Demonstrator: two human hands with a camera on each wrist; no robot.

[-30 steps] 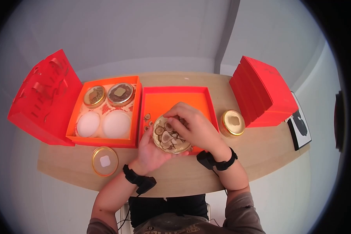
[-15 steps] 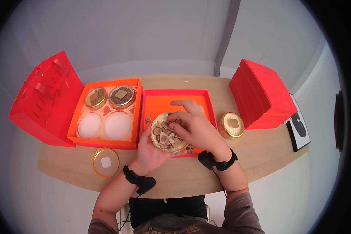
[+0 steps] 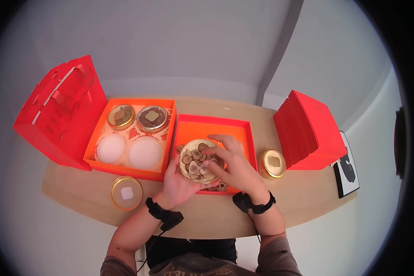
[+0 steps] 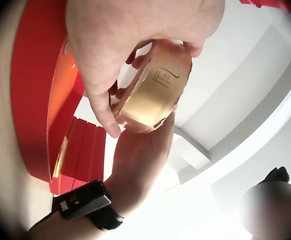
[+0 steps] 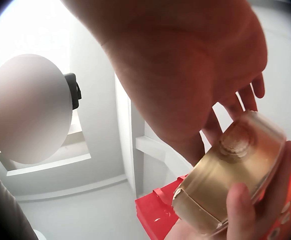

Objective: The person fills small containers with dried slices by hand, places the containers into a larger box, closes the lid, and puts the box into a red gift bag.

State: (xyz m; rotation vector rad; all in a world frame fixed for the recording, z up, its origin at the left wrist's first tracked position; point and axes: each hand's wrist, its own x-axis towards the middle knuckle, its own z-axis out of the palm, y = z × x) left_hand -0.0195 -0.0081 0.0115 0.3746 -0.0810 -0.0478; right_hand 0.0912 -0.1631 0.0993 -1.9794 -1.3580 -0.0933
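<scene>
My left hand (image 3: 181, 187) holds a round, shallow clear jar (image 3: 195, 143) with a crinkled gold lining, tilted to face the head camera. Brown-rimmed dried slices (image 3: 195, 166) fill it. The left wrist view shows the thumb and fingers around the jar's side (image 4: 153, 92). Over the jar's right part reaches my right hand (image 3: 238, 168), index finger and thumb at the slices with a gap between them, the other fingers spread. Beneath the jar is a shallow orange-lined red box part (image 3: 237, 131), with loose slices (image 3: 222, 186) by its front edge.
At left, an orange-red box (image 3: 93, 163) holds two filled jars and two white rounds. Behind it stands a red bag (image 3: 64, 115). A gold-rimmed clear lid (image 3: 127, 204) lies in front. To the right are a gold-topped jar (image 3: 273, 163), red boxes (image 3: 310, 133) and a black-and-white box (image 3: 348, 170).
The right hand's fingers have spread apart and shifted right over the slices. More loose slices show below the jar. The left hand keeps its hold; the head view has shifted slightly.
</scene>
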